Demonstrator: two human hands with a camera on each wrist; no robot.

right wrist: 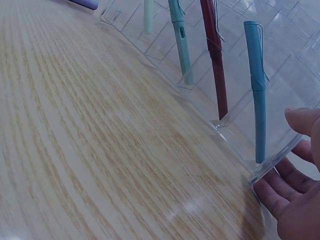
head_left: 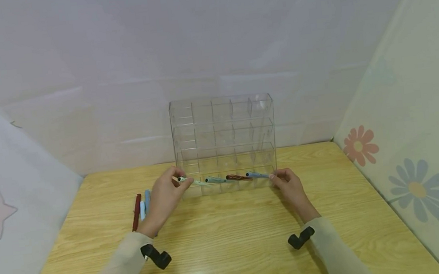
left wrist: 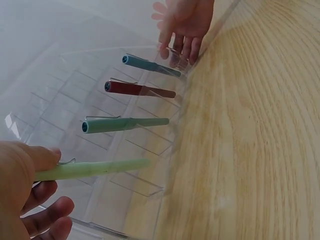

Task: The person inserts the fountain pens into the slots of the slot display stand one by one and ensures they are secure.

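A clear plastic rack [head_left: 222,121] with rows of compartments stands upright toward the back of the table. My left hand [head_left: 164,197] pinches a light green pen [left wrist: 100,169] near its capped end, with the other end inside a bottom-row compartment at the left. To its right, a teal-green pen [head_left: 215,180], a dark red pen [head_left: 239,177] and a blue pen [right wrist: 255,90] lean in separate bottom-row compartments. At the rack's lower right corner, my right hand [head_left: 292,192] grips the side edge, thumb and fingers on either side of it.
Several pens lie on the wooden table [head_left: 230,243] left of the rack, among them a dark red pen [head_left: 136,211] and a light blue pen [head_left: 143,210], partly hidden by the left arm. Patterned cloth walls [head_left: 408,135] enclose the table at the back and sides.
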